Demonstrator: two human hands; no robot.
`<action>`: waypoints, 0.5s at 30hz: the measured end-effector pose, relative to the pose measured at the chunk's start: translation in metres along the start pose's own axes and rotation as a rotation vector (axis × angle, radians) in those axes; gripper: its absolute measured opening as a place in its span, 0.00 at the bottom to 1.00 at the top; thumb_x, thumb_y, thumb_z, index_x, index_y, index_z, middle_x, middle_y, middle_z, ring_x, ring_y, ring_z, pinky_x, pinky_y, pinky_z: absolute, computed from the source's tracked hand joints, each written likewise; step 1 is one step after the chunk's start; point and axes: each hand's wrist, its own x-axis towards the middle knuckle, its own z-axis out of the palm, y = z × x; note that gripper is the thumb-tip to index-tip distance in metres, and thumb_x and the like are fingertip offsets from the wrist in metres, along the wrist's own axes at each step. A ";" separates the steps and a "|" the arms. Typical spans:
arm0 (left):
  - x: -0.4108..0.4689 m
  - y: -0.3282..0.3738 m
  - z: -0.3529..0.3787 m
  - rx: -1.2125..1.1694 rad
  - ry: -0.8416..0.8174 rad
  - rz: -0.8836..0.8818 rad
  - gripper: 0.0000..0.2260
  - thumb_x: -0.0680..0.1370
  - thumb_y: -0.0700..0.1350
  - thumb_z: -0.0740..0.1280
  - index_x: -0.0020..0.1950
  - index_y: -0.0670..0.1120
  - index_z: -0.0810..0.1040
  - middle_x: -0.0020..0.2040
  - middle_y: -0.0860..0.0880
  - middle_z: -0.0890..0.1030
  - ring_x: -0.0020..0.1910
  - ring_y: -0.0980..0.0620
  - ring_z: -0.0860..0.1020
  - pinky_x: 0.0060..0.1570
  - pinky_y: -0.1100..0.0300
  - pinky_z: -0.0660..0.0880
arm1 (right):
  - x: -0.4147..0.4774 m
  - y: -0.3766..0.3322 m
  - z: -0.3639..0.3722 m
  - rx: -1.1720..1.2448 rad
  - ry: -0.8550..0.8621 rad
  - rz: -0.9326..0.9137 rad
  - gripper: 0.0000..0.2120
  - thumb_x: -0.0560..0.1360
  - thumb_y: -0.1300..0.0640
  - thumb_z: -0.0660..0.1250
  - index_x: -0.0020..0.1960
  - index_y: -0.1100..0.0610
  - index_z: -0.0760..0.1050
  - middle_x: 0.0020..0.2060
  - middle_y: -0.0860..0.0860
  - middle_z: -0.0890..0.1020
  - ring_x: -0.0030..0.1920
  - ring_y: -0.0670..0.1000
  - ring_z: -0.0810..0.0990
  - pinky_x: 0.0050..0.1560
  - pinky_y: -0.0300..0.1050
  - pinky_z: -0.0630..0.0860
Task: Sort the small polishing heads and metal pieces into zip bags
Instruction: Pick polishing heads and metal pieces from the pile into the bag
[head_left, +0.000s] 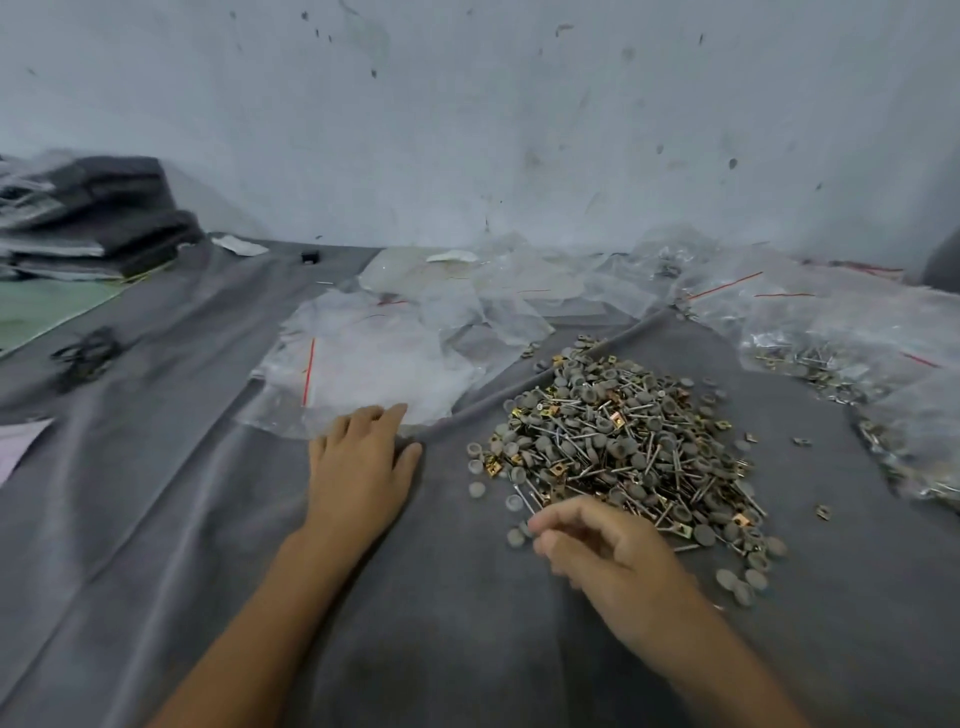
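A heap of small grey polishing heads on metal shanks, mixed with brass-coloured metal pieces (623, 447), lies on a grey cloth (415, 623) right of centre. My right hand (608, 551) hovers at the heap's near edge with its fingers curled; motion blur hides whether it pinches anything. My left hand (358, 457) lies flat on the cloth, fingers straight, their tips touching the near edge of an empty clear zip bag (363, 364) with a red seal line.
More clear zip bags (493, 291) lie crumpled behind the heap. Filled bags (831, 358) sit at the right. Folded dark cloths (98, 218) are stacked at the far left. A stained wall (467, 130) closes off the back.
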 end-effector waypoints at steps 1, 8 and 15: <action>0.001 0.004 0.003 -0.007 -0.010 0.052 0.25 0.82 0.55 0.63 0.79 0.53 0.65 0.76 0.50 0.70 0.75 0.44 0.65 0.69 0.46 0.62 | 0.000 -0.002 0.002 0.033 0.003 -0.014 0.03 0.77 0.53 0.71 0.47 0.45 0.83 0.40 0.47 0.85 0.42 0.51 0.81 0.47 0.50 0.78; 0.000 0.025 0.005 -0.024 0.018 0.139 0.13 0.83 0.50 0.64 0.66 0.54 0.80 0.56 0.49 0.81 0.58 0.42 0.75 0.57 0.49 0.65 | 0.001 -0.001 0.011 0.108 -0.035 -0.049 0.06 0.78 0.55 0.70 0.48 0.44 0.83 0.45 0.57 0.83 0.47 0.60 0.80 0.49 0.55 0.78; -0.006 0.023 -0.019 -0.419 0.202 0.025 0.10 0.74 0.47 0.76 0.39 0.53 0.75 0.42 0.54 0.78 0.44 0.50 0.75 0.40 0.58 0.69 | 0.000 -0.001 0.010 0.115 -0.041 -0.044 0.08 0.72 0.47 0.67 0.49 0.38 0.81 0.47 0.52 0.85 0.48 0.56 0.80 0.50 0.52 0.78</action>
